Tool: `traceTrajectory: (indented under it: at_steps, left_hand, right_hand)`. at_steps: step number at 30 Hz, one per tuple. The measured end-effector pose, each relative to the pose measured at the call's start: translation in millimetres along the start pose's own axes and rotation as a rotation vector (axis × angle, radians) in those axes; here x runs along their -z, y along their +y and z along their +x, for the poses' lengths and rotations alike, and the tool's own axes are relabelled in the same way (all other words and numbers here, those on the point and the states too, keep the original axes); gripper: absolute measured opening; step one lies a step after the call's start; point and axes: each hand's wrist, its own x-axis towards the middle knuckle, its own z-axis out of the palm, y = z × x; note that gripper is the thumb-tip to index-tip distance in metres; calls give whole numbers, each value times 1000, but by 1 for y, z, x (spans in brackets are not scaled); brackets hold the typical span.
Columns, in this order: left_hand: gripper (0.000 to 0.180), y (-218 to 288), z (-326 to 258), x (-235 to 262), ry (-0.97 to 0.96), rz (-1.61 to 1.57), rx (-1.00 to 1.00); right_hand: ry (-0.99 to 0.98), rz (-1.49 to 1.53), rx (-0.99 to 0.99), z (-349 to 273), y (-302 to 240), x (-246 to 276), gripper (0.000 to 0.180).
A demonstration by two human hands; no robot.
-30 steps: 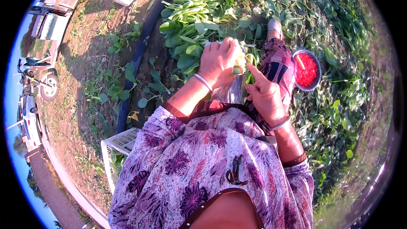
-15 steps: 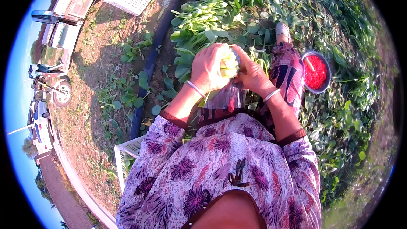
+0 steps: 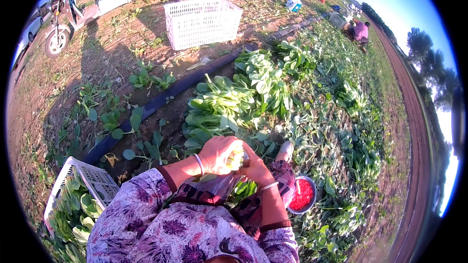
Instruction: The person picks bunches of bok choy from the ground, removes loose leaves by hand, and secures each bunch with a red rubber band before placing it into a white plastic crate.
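Hands: left hand (image 3: pixel 218 154) and right hand (image 3: pixel 255 168) clasped together on pale stalks (image 3: pixel 236 158) | Place: just before cut greens (image 3: pixel 222 107) | Step: stalks best gripped firmly, bases aligned, leaves uncrushed

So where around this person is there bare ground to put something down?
Bare soil lies left of the dark pipe, out toward the empty white crate. It is crowded ahead and right: cut greens, leafy rows, the red-filled bowl. Both hands are busy.

A crate (image 3: pixel 202 22) stands far ahead; a greens-filled crate (image 3: pixel 80 197) lies left, a bowl (image 3: pixel 303 197) right, cut greens (image 3: pixel 224 104) between.
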Motion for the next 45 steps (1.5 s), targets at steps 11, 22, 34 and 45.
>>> traceTrajectory:
  at_steps: [11,22,34,45]
  left_hand:
    - [84,-9,-6,-3,-25,-74,67]
    - [87,-27,-6,-4,92,-229,83]
    - [87,-37,-15,-17,155,-485,108]
    - [83,-18,-9,-8,73,-397,181]
  right_hand:
    - [51,-314,-66,3,-20,-3,98]
    - [-65,84,-148,9,-34,3,90]
    - [-113,707,-58,1,7,-11,90]
    - [609,881,236,-21,26,-89,43]
